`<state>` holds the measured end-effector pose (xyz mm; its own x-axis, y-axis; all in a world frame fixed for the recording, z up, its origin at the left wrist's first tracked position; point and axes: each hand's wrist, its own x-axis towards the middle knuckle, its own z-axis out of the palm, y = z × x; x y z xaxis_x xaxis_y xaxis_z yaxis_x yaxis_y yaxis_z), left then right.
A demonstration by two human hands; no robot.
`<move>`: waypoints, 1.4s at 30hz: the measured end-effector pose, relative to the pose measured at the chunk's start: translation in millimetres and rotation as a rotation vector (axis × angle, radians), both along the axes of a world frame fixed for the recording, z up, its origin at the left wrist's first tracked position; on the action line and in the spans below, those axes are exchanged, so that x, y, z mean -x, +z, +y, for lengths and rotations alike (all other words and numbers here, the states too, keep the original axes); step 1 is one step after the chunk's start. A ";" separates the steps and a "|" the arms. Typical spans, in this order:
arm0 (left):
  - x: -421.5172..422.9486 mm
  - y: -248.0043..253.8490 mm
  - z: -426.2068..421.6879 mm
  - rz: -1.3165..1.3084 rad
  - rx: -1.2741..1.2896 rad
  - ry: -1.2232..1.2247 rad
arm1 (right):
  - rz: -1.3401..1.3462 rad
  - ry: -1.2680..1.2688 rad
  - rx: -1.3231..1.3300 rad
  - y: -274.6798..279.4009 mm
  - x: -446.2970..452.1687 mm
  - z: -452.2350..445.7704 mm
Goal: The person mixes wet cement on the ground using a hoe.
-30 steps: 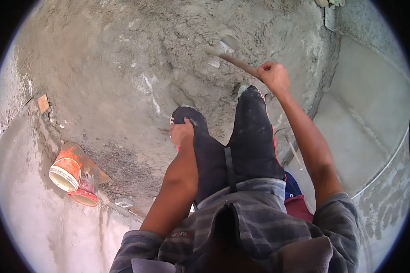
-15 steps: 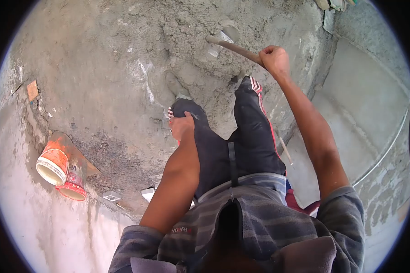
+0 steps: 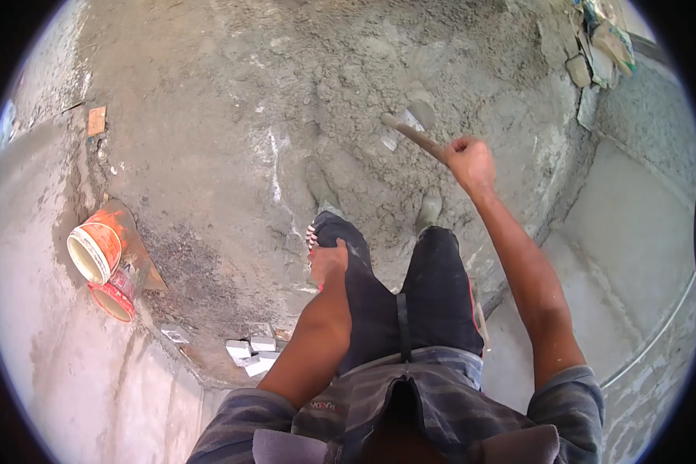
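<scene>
My right hand (image 3: 472, 164) is wrapped round the end of a wooden handle (image 3: 419, 141). The handle slants up and left to a blade (image 3: 402, 127) that rests among rough wet mortar (image 3: 363, 93). My left hand (image 3: 329, 261) grips the dark cloth of my trousers (image 3: 357, 282) near the left knee. Both my feet stand in the mortar, the left shoe (image 3: 319, 185) and the right shoe (image 3: 430, 209) coated grey.
An orange bucket (image 3: 100, 236) and a red-rimmed one (image 3: 116, 294) lie at the left wall. Several pale blocks (image 3: 263, 344) sit low left. Bags (image 3: 612, 46) lie at the upper right; a small orange-brown piece (image 3: 97, 121) lies upper left.
The view has shifted, so that the hands, tool and legs appear lower. More blocks and the bags show now. My right hand keeps its hold on the handle and my left stays at the knee.
</scene>
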<state>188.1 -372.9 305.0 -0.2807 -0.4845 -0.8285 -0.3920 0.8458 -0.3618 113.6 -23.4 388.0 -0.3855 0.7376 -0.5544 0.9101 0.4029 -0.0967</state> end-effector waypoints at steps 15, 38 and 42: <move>-67.3 1.0 19.2 0.085 0.066 0.159 | 0.263 0.420 -0.028 0.8 -36.8 -0.7; -77.4 -17.1 -15.7 0.193 -0.261 0.083 | 0.566 0.690 -0.096 4.5 -50.5 0.9; -78.7 -17.2 -10.0 0.219 -0.153 0.108 | 0.546 0.668 -0.079 -2.2 -53.3 3.4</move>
<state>266.9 -382.9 287.8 -0.4141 -0.3958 -0.8197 -0.5378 0.8329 -0.1305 166.9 -19.9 385.8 -0.9491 0.2904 -0.1219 0.3148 0.8607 -0.4002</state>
